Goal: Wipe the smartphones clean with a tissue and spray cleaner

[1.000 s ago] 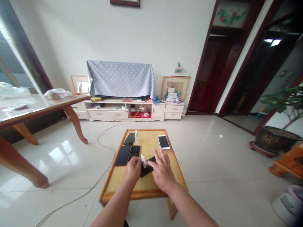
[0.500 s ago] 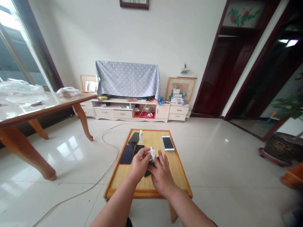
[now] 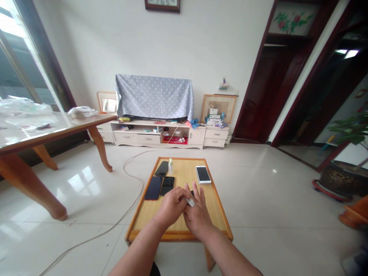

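Note:
My left hand [image 3: 171, 207] pinches a small white tissue [image 3: 189, 202] at its fingertips, low on the low wooden table [image 3: 178, 236]. My right hand [image 3: 197, 214] lies close against the left, with its fingers apart. Beneath them a black phone [image 3: 192, 193] is almost wholly hidden, and I cannot tell whether the right hand grips it. Farther up the tabletop lie a dark-screened phone [image 3: 153, 188], two black phones [image 3: 166, 186] [image 3: 161, 168], a small bottle [image 3: 170, 166] and a white phone [image 3: 203, 174].
A cable [image 3: 133, 172] runs across the tiled floor left of the low table. A glass-topped table [image 3: 37, 132] stands at the left, a cluttered cream TV cabinet [image 3: 136, 138] at the back, and a potted plant [image 3: 339, 180] at the right.
My hands have drawn closer together, now covering nearly all of the black phone. The tissue has moved lower, between them. The head view has barely shifted since half a second ago.

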{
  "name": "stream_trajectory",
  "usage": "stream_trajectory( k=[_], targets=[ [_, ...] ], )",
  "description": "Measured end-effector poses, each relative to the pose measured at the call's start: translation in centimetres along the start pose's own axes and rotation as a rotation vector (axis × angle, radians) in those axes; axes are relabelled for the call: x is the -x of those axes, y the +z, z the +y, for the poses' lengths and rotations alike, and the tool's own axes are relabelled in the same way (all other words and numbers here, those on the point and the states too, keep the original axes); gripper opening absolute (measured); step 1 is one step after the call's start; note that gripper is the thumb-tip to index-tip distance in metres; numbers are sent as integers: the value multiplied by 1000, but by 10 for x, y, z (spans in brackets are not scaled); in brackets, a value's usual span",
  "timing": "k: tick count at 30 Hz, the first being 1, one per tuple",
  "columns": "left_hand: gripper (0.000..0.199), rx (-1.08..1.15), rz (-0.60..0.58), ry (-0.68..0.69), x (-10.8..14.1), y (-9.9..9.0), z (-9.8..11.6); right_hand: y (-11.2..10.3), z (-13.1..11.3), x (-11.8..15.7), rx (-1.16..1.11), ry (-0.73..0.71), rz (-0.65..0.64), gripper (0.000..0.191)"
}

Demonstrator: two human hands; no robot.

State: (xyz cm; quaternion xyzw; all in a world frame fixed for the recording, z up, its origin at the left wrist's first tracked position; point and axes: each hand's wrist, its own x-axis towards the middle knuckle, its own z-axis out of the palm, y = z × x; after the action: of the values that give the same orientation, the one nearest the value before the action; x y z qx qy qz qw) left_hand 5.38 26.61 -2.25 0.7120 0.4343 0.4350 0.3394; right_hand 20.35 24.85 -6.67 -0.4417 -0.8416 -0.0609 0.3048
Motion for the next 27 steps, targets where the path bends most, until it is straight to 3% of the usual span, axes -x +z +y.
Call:
stream_trajectory(
  k=[2, 5, 7, 9, 14, 21, 25, 27],
  targets=[
    [13, 195, 9, -98, 0, -6, -3, -5, -2, -1, -22, 9, 10, 63],
    [9, 461, 211, -243, -2, -17, -13, -11, -6, -3, -66, 39, 7, 59],
    [13, 533, 311, -271, -3, -24, -18, -14, -9, -5, -88, 48, 6, 60],
    [16, 554, 323, -272, -4, -28, -19, -15, -11, -6, -104, 40, 1, 62],
    [26, 551, 274, -247, -9, -22, -8, -12, -15, -7, -122, 18, -29, 57],
    [17, 360, 143, -206, -4, 3, -6, -3, -6, -4, -72, 12, -32, 67],
    [15, 348, -84, -236, -2, -7, -3, -6, -2, -3, -79, 1, -7, 63],
    [17, 414, -98, -269, -4, -18, -3, -10, -2, -5, -125, 6, 22, 57]
  ],
)
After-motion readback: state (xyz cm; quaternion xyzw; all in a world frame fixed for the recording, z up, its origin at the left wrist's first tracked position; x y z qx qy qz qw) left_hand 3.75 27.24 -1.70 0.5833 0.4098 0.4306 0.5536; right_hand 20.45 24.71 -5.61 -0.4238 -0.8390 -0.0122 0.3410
